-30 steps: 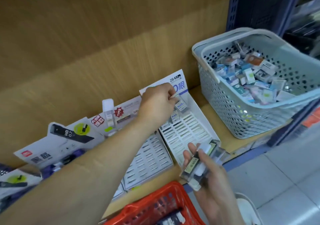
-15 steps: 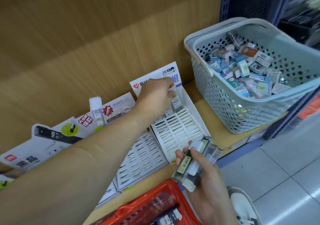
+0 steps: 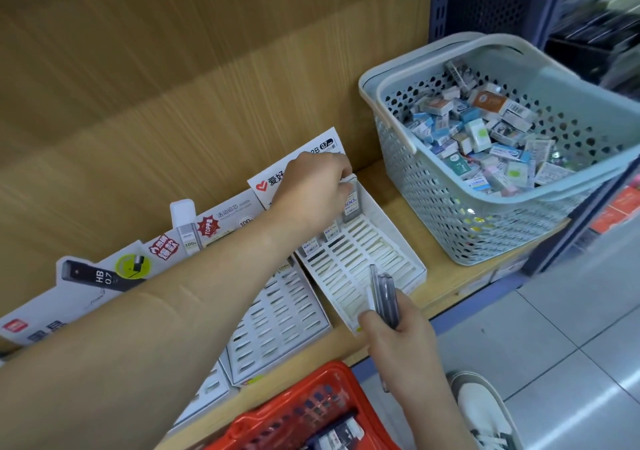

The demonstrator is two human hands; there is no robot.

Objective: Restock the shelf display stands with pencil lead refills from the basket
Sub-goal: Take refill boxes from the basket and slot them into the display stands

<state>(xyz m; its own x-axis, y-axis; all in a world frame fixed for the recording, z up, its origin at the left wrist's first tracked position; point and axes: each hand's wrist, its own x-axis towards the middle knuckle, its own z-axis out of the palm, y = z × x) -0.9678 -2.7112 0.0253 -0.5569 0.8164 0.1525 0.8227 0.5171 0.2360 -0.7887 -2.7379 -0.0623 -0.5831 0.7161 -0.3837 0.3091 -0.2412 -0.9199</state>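
Observation:
My left hand (image 3: 313, 189) reaches over the right white slotted display stand (image 3: 360, 266) and pinches a lead refill case (image 3: 351, 200) standing in the stand's top right slot. Two or three more cases stand in that top row to its left. My right hand (image 3: 398, 331) grips a stack of several clear refill cases (image 3: 382, 293) edge-on, just over the stand's front edge. A second slotted stand (image 3: 277, 321) lies to the left, mostly bare. A red basket (image 3: 304, 411) with a few dark packs sits below at the bottom.
A pale blue basket (image 3: 450, 200) full of small boxed erasers stands on the wooden shelf (image 3: 440, 283) at the right. Printed header cards (image 3: 104, 276) line the wooden back panel at the left. A white shoe (image 3: 485, 411) stands on the grey tiled floor.
My right hand has turned the stack of cases from flat to edge-on and brought it closer to the stand. My left hand stays at the top right slot with the case.

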